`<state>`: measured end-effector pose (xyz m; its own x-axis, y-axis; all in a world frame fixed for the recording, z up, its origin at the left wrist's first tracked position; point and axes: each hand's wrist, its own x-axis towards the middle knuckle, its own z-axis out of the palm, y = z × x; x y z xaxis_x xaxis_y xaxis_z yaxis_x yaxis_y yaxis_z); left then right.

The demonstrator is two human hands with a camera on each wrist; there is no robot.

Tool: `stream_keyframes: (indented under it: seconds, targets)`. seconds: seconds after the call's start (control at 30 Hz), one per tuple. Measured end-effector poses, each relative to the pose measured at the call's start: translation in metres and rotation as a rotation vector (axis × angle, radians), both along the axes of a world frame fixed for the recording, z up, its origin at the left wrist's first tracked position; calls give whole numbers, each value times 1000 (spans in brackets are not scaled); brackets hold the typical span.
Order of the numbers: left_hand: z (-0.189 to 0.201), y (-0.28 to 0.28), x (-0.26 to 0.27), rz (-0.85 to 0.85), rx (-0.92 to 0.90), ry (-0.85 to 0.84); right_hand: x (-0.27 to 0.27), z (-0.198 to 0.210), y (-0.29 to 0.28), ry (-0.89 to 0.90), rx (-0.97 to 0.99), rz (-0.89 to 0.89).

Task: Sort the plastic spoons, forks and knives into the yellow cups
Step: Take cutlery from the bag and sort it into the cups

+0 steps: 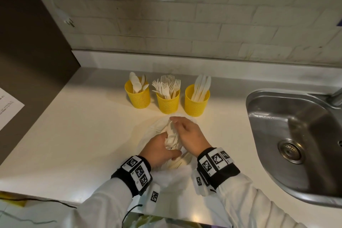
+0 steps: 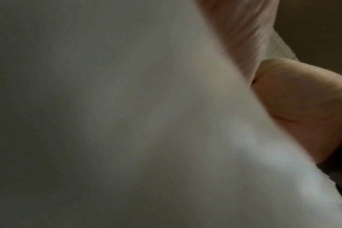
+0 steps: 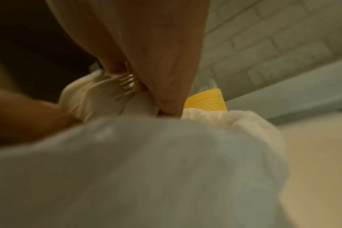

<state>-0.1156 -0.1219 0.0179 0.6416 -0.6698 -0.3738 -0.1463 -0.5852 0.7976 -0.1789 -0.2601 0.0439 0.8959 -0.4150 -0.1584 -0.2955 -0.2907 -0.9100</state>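
Observation:
Three yellow cups stand in a row at the back of the white counter: the left cup point(image 1: 138, 98) holds spoons, the middle cup point(image 1: 168, 102) forks, the right cup point(image 1: 196, 103) knives. In front of them a bundle of white plastic cutlery point(image 1: 172, 135) lies in a thin white plastic wrap point(image 1: 172, 176). My left hand point(image 1: 160, 149) grips the bundle's near end with the thumb curled across it. My right hand point(image 1: 187, 132) curls over its far end. The right wrist view shows fork tines point(image 3: 125, 84) under my fingers point(image 3: 162, 61) and one yellow cup point(image 3: 205, 101) behind. The left wrist view is mostly blurred white.
A steel sink point(image 1: 296, 135) is set into the counter at the right. A dark cabinet side point(image 1: 27, 42) bearing a paper sheet point(image 1: 7, 109) closes off the left. A white brick wall point(image 1: 222, 24) runs behind the cups. The counter's front edge lies under my forearms.

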Motion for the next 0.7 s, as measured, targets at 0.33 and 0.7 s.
stream_keyframes:
  seconds: [0.33, 0.7]
  targets:
    - [7, -1, 6, 60, -179, 13, 0, -11, -8, -126, 250, -167]
    - [94, -19, 12, 248, -588, -61, -4, 26, 12, 144, 765, -1]
